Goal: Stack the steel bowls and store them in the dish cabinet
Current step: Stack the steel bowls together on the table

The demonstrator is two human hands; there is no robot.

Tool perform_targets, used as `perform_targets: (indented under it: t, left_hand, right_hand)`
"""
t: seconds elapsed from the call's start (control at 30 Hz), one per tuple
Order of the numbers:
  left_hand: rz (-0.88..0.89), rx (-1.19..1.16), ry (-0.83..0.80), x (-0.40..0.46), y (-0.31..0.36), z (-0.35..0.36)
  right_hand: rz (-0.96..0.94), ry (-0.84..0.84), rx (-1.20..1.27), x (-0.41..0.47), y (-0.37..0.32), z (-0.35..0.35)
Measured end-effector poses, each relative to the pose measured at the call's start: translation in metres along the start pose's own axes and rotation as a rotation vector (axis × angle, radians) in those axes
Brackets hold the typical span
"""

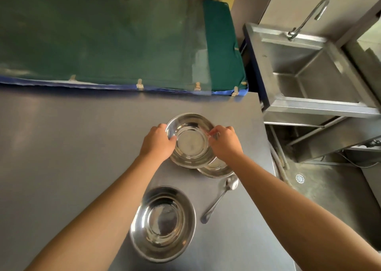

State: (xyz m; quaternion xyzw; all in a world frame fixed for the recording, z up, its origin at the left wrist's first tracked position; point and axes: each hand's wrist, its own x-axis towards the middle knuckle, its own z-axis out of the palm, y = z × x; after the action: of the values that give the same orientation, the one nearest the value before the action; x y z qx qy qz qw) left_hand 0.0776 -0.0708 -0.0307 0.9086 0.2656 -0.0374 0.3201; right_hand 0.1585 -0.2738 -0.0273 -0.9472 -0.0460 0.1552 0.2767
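Closest to us, a lone steel bowl [162,223] sits upright on the grey table [61,147], untouched, with a spoon [221,196] lying just beside it to the right. Moving up, another bowl [216,168] peeks out from under the one in play, only its near rim showing. And here's the action: the left hand [157,141] and the right hand [225,142] are both closed on opposite rims of the held bowl [190,139], thumbs hooked over the edge, the bowl overlapping the half-hidden one below. Whether it has settled into that bowl or hangs just above it, I cannot tell. So stacking looks barely begun, by my read: one pairing under way, the near bowl yet to join. Beyond lies a green cloth [123,39], with a steel sink [309,68] off to the right. No dish cabinet in sight, so storing is all still ahead.
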Motion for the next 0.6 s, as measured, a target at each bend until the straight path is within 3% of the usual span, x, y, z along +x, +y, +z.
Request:
perform_targets:
  t: [0.3, 0.6]
  left_hand:
    - [0.087, 0.077, -0.123, -0.002, 0.042, 0.059]
    - [0.124, 0.143, -0.193, -0.004, 0.038, 0.077]
  right_hand:
    - [0.117, 0.002, -0.035, 0.009, 0.074, -0.016]
    - [0.151, -0.049, -0.047, 0.010, 0.095, -0.005]
